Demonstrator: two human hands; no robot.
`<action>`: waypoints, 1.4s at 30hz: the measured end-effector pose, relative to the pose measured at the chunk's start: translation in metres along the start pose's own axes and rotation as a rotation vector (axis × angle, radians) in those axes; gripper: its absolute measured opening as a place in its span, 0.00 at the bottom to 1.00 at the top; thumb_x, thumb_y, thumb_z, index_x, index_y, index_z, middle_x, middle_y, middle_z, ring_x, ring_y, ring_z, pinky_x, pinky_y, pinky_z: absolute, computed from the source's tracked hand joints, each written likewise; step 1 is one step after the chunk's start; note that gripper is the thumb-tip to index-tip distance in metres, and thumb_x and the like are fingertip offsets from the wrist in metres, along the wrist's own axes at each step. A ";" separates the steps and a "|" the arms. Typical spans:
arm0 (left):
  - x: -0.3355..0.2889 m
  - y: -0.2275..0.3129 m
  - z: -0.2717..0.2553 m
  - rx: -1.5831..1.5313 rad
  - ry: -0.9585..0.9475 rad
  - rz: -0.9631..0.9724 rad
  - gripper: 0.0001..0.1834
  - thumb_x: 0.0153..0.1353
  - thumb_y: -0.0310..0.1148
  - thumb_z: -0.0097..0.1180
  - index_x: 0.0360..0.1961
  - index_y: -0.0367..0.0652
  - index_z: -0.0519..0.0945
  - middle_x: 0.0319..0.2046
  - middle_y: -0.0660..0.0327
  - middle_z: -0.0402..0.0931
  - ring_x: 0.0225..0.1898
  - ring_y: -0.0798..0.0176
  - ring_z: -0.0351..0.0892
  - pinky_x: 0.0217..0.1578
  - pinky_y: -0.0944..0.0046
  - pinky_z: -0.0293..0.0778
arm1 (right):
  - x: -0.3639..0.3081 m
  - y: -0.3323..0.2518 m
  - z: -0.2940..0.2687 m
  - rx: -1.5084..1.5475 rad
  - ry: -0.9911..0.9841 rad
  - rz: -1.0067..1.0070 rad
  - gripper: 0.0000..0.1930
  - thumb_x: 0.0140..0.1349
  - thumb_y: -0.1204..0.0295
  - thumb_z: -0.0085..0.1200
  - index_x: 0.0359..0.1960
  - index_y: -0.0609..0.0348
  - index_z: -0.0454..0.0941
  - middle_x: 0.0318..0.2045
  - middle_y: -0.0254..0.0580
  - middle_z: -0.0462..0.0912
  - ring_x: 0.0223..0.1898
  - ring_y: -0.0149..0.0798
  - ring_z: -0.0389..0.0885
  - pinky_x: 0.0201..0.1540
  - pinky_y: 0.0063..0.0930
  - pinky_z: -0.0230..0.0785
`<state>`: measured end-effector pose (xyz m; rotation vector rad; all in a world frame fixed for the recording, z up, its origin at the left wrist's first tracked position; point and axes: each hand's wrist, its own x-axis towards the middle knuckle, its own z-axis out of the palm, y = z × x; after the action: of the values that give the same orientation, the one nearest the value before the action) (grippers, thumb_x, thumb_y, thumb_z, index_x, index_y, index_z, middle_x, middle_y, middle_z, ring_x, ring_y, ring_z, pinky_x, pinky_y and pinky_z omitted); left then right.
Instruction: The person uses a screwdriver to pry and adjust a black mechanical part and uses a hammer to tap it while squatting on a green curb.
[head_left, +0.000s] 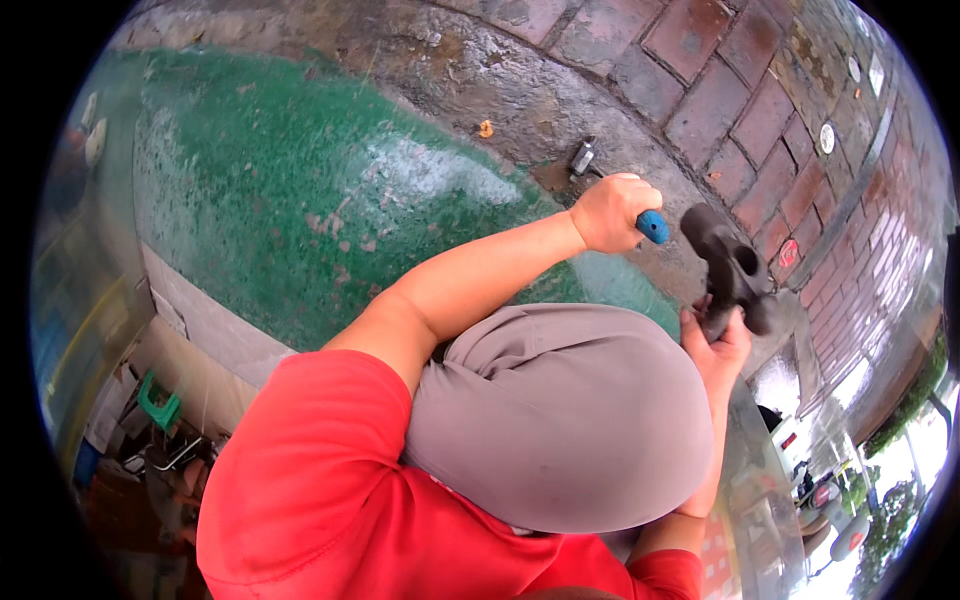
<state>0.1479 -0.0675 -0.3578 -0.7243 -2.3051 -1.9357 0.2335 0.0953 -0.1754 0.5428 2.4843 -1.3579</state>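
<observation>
My left hand (612,212) is closed around a hammer's blue-ended handle (653,226). The metal hammer head (583,156) is out beyond the fist, over the wet ground. To the right, my right hand (718,348) grips the lower end of a dark metal casting (728,268) between thumb and fingers. That piece has thick cylindrical ends and a round opening in its side. Hammer and casting are apart. Below and between my red-sleeved arms bulges a rounded shape in grey cloth (570,420), which looks like a bent knee.
A worn green surface (270,170) spreads at the left, bordered by wet, rough concrete (450,85). Reddish paving bricks (720,115) run along the upper right. An orange leaf (486,128) lies on the concrete. Clutter with a green plastic item (158,402) stands at lower left.
</observation>
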 end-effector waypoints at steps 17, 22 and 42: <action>0.000 0.000 -0.005 -0.024 -0.016 -0.019 0.09 0.40 0.24 0.58 0.22 0.45 0.70 0.21 0.57 0.72 0.28 0.47 0.75 0.32 0.53 0.70 | -0.008 -0.028 -0.006 -0.027 -0.015 0.151 0.12 0.55 0.77 0.65 0.40 0.68 0.79 0.36 0.36 0.80 0.36 0.29 0.76 0.40 0.26 0.69; 0.004 0.002 -0.010 -0.052 0.016 -0.029 0.09 0.41 0.24 0.58 0.22 0.45 0.70 0.21 0.57 0.71 0.27 0.47 0.74 0.32 0.53 0.71 | -0.014 -0.044 -0.023 0.452 0.004 -0.356 0.06 0.57 0.81 0.53 0.26 0.60 0.69 0.19 0.37 0.70 0.21 0.31 0.66 0.29 0.26 0.63; 0.014 -0.004 -0.010 -0.024 0.015 -0.021 0.08 0.43 0.24 0.58 0.23 0.43 0.71 0.22 0.55 0.73 0.29 0.45 0.75 0.31 0.52 0.71 | 0.004 -0.010 0.004 -0.169 -0.044 0.031 0.12 0.57 0.75 0.63 0.41 0.65 0.78 0.31 0.32 0.77 0.31 0.32 0.74 0.38 0.27 0.69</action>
<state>0.1318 -0.0729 -0.3548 -0.6878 -2.2943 -1.9735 0.2260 0.0881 -0.1715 0.5057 2.5133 -1.1235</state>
